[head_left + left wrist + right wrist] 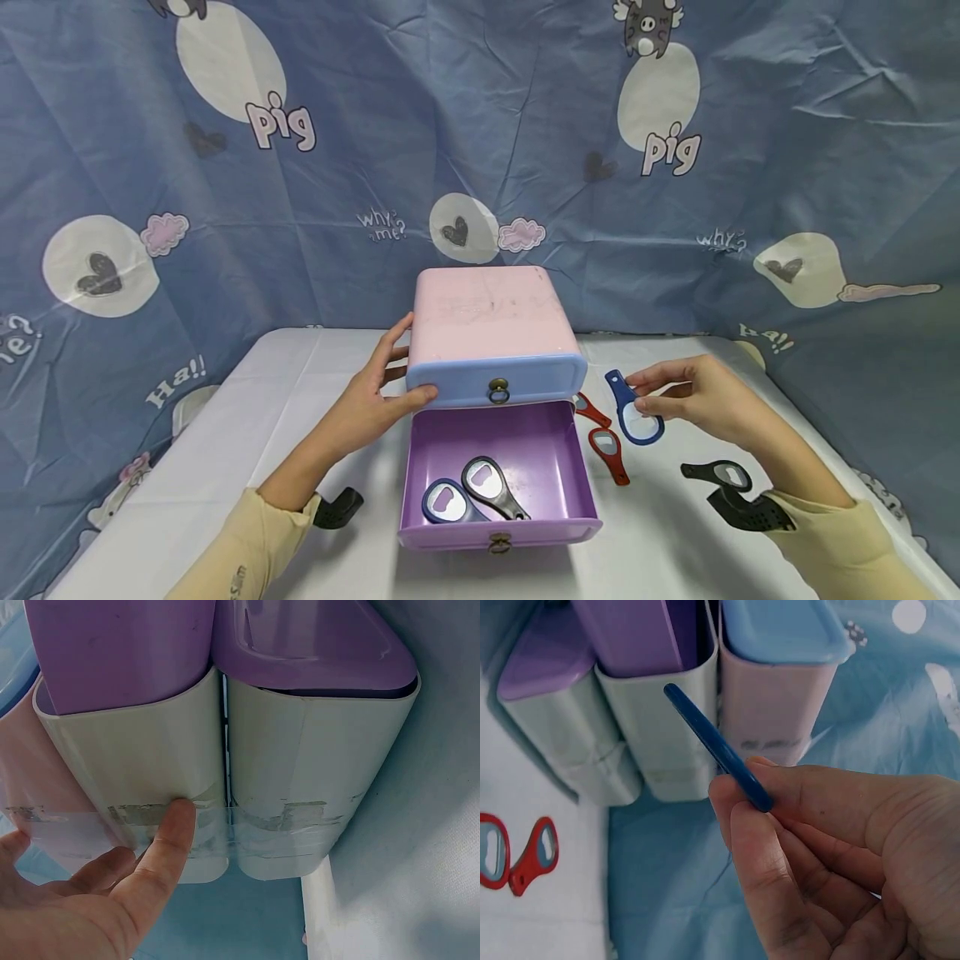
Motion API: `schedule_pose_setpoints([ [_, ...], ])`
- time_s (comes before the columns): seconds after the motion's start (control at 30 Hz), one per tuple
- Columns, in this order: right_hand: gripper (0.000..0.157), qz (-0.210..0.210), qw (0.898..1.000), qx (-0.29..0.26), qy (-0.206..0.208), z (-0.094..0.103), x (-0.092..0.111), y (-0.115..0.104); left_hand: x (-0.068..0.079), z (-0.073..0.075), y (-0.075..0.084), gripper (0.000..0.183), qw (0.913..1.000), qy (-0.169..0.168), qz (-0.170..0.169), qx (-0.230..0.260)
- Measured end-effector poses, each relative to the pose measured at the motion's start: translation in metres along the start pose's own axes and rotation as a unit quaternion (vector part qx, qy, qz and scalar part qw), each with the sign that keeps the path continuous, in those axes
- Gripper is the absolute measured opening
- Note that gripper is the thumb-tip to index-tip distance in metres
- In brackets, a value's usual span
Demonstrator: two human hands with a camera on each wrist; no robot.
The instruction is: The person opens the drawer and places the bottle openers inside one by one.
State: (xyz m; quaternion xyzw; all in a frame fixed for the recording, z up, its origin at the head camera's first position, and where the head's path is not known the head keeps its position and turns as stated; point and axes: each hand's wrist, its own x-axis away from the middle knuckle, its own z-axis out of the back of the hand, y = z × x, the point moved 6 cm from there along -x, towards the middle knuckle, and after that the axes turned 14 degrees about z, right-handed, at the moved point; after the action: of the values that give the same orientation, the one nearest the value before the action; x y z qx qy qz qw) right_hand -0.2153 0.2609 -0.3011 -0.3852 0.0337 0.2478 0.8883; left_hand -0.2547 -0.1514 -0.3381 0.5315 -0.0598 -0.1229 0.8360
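A small drawer cabinet [491, 308] with a pink top stands mid-table. My left hand [375, 400] rests on its left side, fingers extended along the wall and thumb against the front of the blue top drawer [457, 379]. Below that, a purple drawer [435, 535] is pulled out. Inside it lie a blue-rimmed bottle opener [431, 500] and a black bottle opener [512, 505]. To the right of the cabinet, my right hand [693, 396] pinches another blue bottle opener [705, 733] between thumb and fingers, raised over the table.
Two red bottle openers [609, 458] lie on the white table [645, 533] beside the cabinet's right side. A further black bottle opener [705, 472] lies close to my right wrist. Behind the table hangs a blue patterned cloth [337, 183].
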Motion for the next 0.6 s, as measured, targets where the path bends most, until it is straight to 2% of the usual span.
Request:
schedule_pose_setpoints([
  [0.3,0.032,0.022,1.000,0.001,0.002,-0.006,0.004,-0.024,0.000,0.000,0.000,0.097,1.0000,-0.002,-0.001,0.002],
  [0.6,0.030,0.037,0.999,-0.003,-0.008,-0.016,0.004,-0.036,0.000,0.000,0.000,0.098,1.0000,-0.001,-0.002,-0.001],
])
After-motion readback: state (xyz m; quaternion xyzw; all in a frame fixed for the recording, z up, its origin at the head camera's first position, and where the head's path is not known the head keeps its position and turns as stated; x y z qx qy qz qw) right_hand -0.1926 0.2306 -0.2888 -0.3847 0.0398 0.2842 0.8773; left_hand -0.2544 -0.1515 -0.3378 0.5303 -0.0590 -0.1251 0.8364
